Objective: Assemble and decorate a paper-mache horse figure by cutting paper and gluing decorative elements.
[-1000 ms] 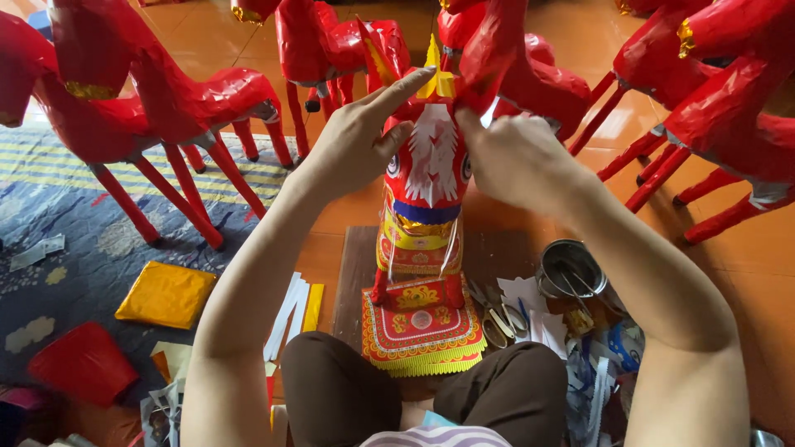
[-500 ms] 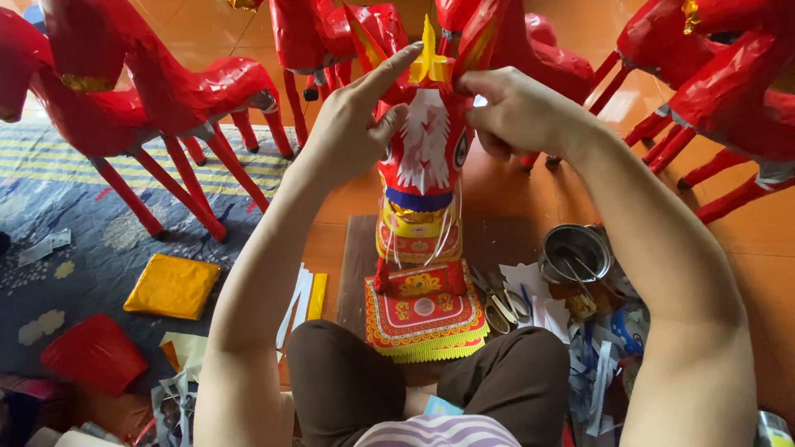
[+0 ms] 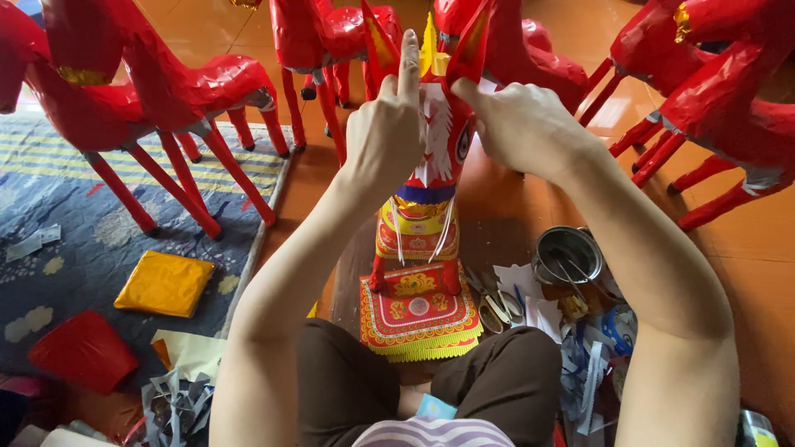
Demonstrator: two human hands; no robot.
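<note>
A red paper horse [image 3: 424, 207] with white, gold and blue trim stands upright in front of me, its feet on a red and yellow patterned mat [image 3: 418, 314]. My left hand [image 3: 387, 124] pinches near the horse's left ear, index finger pointing up. My right hand [image 3: 522, 124] grips the right ear area at the head. Both hands press paper on the top of the head; what lies under the fingers is hidden.
Several plain red paper horses [image 3: 157, 91] stand around on the orange floor. A metal pot [image 3: 567, 252], scissors [image 3: 497, 306] and paper scraps lie at my right knee. A yellow paper pad [image 3: 164, 283] and a red one [image 3: 83, 352] rest on the blue rug.
My hands have risen from the horse's neck to the top of its head. The view has tilted slightly, so the horse sits higher in frame.
</note>
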